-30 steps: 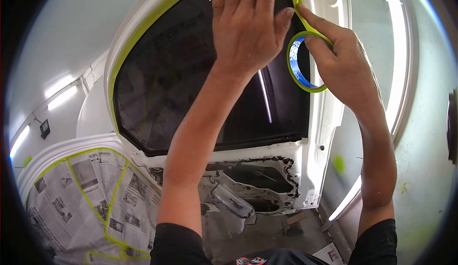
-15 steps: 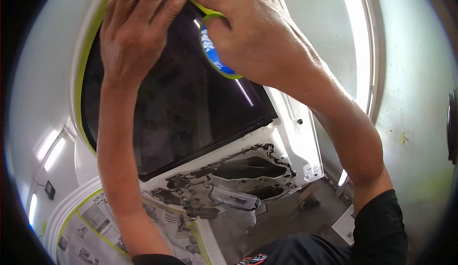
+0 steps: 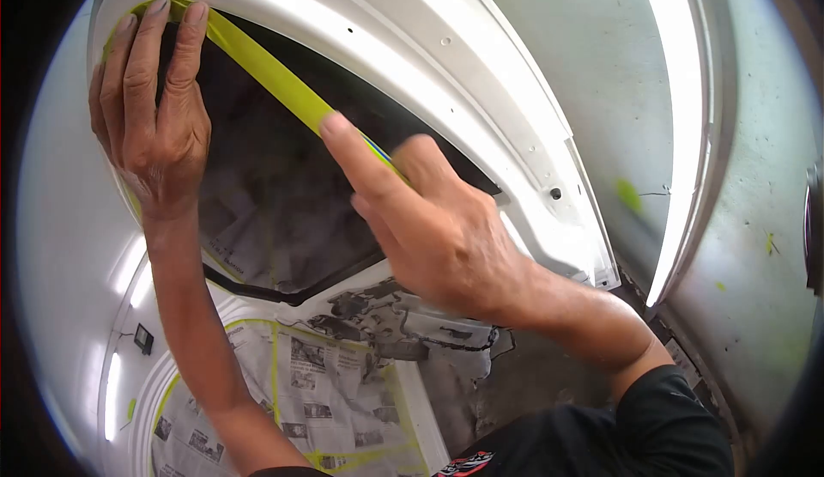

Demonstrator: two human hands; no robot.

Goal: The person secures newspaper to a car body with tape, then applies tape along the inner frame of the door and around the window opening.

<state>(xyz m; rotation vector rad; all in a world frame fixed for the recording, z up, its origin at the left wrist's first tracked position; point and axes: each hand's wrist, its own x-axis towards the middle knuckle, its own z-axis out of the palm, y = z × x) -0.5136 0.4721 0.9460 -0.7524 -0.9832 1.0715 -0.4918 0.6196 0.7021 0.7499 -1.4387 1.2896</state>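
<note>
My left hand (image 3: 159, 129) lies with outstretched fingers at the upper left corner of a dark window (image 3: 266, 194) in a white car door (image 3: 378, 43). Its fingertips press yellow-green masking tape (image 3: 270, 73) against the window's edge. From there the strip runs taut, down and right across the glass, to my right hand (image 3: 455, 241). That hand is closed around the roll of masking tape (image 3: 384, 152), which is mostly hidden; a thin blue and green sliver shows. The strip's middle stands away from the upper window frame.
Newspaper sheets (image 3: 343, 391) edged with green tape cover an opening below the door. The door's lower inside (image 3: 412, 318) shows dark, ragged residue. A bright light strip (image 3: 682, 133) runs along the right wall, and a small lamp (image 3: 143, 338) is at left.
The view has shifted, showing more of the upper door frame. My right hand has moved down and away from my left hand, leaving a longer tape strip stretched between them.
</note>
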